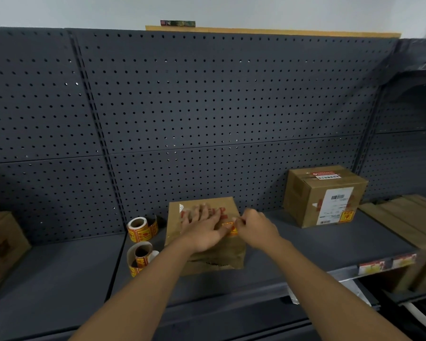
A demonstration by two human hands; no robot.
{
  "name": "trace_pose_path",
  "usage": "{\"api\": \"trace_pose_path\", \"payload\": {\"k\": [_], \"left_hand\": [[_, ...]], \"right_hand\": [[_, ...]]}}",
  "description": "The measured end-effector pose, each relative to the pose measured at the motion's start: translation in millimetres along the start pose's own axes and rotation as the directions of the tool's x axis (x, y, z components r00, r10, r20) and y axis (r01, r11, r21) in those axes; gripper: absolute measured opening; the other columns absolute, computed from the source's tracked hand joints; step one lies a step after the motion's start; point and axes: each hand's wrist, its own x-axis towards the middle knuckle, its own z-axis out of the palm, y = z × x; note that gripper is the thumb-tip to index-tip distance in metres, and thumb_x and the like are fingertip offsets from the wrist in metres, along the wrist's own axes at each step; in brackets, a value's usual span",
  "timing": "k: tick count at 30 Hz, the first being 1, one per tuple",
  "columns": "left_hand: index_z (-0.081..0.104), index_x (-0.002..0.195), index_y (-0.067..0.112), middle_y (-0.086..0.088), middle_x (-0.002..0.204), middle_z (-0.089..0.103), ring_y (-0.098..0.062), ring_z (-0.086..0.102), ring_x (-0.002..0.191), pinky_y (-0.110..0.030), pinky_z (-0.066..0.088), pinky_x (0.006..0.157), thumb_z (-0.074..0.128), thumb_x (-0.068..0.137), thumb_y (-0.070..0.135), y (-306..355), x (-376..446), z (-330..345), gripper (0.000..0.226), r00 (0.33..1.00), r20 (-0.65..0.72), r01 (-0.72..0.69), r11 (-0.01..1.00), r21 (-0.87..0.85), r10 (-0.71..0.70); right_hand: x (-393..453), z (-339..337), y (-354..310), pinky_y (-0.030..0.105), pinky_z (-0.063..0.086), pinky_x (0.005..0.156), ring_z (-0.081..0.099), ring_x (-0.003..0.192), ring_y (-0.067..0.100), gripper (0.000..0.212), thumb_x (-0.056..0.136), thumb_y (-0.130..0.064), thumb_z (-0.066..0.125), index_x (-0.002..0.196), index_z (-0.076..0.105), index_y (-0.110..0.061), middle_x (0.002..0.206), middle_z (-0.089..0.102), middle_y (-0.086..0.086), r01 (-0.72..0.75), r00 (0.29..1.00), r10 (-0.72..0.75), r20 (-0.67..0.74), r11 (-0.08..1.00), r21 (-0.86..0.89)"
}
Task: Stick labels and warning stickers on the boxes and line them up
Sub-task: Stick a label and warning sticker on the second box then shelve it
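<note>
A low cardboard box [217, 257] with red print on its top sits on the dark shelf [317, 247] in front of me. My left hand [202, 227] lies flat on the box top, fingers spread. Just right of it, my right hand [253, 228] pinches a yellow-and-red warning sticker [231, 230] against the box top. A taller cardboard box [305, 200] stands at the back right, carrying a white shipping label [335, 205] and a yellow warning sticker [346, 216].
Two rolls of yellow-and-red stickers [142, 228] [140, 257] stand left of the low box. Another cardboard box [3, 244] is at the far left. Flat brown cardboard [408, 217] lies at the right. A grey pegboard wall [207, 94] backs the shelf.
</note>
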Motion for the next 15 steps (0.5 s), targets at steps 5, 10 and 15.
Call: {"api": "trace_pose_path", "payload": {"k": [5, 10, 15], "left_hand": [[0.000, 0.164, 0.037, -0.005, 0.171, -0.017, -0.030, -0.024, 0.156, -0.053, -0.019, 0.123, 0.017, 0.104, 0.066, -0.6, 2.5, 1.9, 0.069, 1.000, -0.011, -0.002, 1.000, 0.022, 0.003], [0.010, 0.163, 0.043, 0.001, 0.174, -0.005, -0.024, -0.013, 0.159, -0.051, -0.012, 0.126, 0.016, 0.108, 0.053, 0.4, 2.8, 4.5, 0.056, 0.996, -0.085, 0.002, 1.000, -0.030, -0.004], [0.039, 0.151, 0.042, 0.008, 0.167, 0.026, -0.022, 0.014, 0.156, -0.048, 0.002, 0.127, 0.024, 0.105, 0.061, 5.5, 6.3, 12.5, 0.051, 0.952, -0.300, 0.055, 0.998, -0.042, -0.065]], "right_hand": [[-6.4, -1.5, 1.4, 0.033, 0.034, 0.057, 0.057, 0.081, 0.025, 0.025, 0.100, -0.041, 0.054, 0.090, 0.050, -0.018, 0.085, 0.058, 0.002, 0.037, 0.999, -0.036, 0.028, 0.998, -0.053], [-9.3, 4.7, 4.4, 0.034, 0.041, 0.064, 0.059, 0.088, 0.028, 0.019, 0.104, -0.032, 0.051, 0.093, 0.053, -0.016, 0.090, 0.060, 0.004, 0.027, 1.000, -0.027, 0.004, 0.999, 0.035], [-6.3, 4.3, -5.2, 0.037, 0.043, 0.069, 0.059, 0.089, 0.028, 0.019, 0.101, -0.036, 0.051, 0.093, 0.052, -0.018, 0.087, 0.053, -0.001, -0.053, 0.997, 0.053, -0.048, 0.999, -0.001]]}}
